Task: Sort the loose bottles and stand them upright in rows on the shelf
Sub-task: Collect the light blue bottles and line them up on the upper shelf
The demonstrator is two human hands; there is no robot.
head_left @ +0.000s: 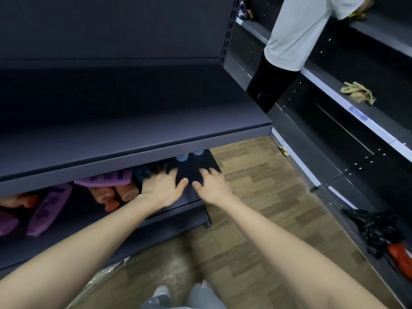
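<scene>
Left hand [163, 186]: grip apart, fingers spread, holding nothing.
Right hand [213, 186]: grip apart, fingers spread over the smooth dark shelf [198, 166].
Bottles [104, 192]: glossy purple and orange, lying flat at nine o'clock.

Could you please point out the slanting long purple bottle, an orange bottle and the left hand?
Long purple plastic bottle [48, 211]: head view, labelled side.
Orange plastic bottle [103, 194]: head view, body.
Left hand [162, 186]: head view, back of hand.
</scene>
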